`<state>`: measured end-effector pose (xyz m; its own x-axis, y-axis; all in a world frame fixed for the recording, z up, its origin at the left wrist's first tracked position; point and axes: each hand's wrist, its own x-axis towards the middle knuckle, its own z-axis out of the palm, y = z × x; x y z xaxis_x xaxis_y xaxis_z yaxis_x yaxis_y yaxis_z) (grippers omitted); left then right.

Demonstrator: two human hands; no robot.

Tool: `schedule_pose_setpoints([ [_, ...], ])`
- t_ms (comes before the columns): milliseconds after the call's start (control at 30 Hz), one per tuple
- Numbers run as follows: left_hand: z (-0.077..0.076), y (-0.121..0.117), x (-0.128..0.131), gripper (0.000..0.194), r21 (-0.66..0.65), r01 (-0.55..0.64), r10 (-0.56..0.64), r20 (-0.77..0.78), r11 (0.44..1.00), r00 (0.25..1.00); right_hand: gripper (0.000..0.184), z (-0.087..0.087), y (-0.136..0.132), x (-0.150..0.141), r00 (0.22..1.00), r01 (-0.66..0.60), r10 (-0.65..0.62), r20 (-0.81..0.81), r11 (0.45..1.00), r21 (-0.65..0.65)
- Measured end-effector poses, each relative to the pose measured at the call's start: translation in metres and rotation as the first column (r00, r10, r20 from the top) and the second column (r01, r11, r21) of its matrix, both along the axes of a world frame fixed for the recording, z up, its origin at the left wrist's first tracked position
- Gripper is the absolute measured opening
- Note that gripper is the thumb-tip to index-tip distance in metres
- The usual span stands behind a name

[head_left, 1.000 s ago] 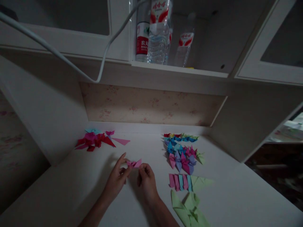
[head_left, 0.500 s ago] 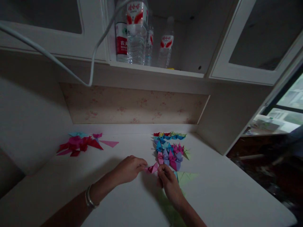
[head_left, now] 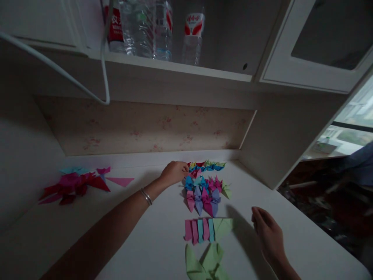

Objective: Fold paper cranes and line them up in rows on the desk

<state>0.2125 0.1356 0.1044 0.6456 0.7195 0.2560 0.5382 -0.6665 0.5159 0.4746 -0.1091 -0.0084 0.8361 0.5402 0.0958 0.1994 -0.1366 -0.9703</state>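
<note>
My left hand (head_left: 175,172) reaches to the back of the white tabletop, its fingers pinched on a small pink folded paper piece (head_left: 196,174). That piece sits just in front of a back row of red, yellow, green and blue folded papers (head_left: 214,167). Nearer to me stand rows of origami pieces (head_left: 206,197) in blue, pink, purple and green. My right hand (head_left: 269,233) hovers off to the right with its fingers curled together, and nothing shows in them. Pink and blue folded strips (head_left: 194,230) lie side by side, with pale green folded paper (head_left: 208,262) in front.
A pile of red and pink folded papers (head_left: 71,184) lies at the left, beside a pink paper triangle (head_left: 121,181). Overhead, a shelf holds plastic bottles (head_left: 194,37). A white cable (head_left: 67,79) hangs in front of the cabinet.
My left hand has carried the pink paper away from me to the back row. My right hand has let go of it and moved right, uncovering the strips. The view has shifted.
</note>
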Motion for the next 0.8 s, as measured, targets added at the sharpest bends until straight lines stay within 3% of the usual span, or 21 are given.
schedule_pose_setpoints([
  [67, -0.005, 0.015, 0.016, 0.017, 0.009, -0.025, 0.025, -0.019, 1.0, 1.0, 0.053, -0.014, -0.007, 0.025, 0.988, 0.154, -0.15, 0.042, 0.983, -0.098],
  [133, -0.012, 0.025, 0.033, 0.018, 0.011, -0.031, 0.031, -0.051, 0.999, 0.998, 0.054, -0.022, -0.01, 0.037, 0.972, 0.233, -0.224, 0.075, 0.959, -0.159],
  [300, -0.025, 0.039, 0.075, 0.019, 0.025, -0.004, 0.008, -0.131, 1.0, 0.991, 0.058, -0.023, 0.0, 0.034, 0.99, 0.112, -0.086, 0.11, 0.96, -0.256],
  [467, -0.029, 0.049, 0.108, 0.021, 0.037, 0.018, -0.009, -0.229, 0.999, 0.973, 0.059, -0.021, 0.008, 0.035, 0.984, 0.116, -0.059, 0.17, 0.929, -0.351],
  [800, -0.044, 0.065, 0.135, 0.031, 0.011, 0.06, -0.049, -0.449, 0.998, 0.892, 0.062, -0.015, 0.015, 0.031, 0.987, 0.112, -0.045, 0.154, 0.879, -0.464],
])
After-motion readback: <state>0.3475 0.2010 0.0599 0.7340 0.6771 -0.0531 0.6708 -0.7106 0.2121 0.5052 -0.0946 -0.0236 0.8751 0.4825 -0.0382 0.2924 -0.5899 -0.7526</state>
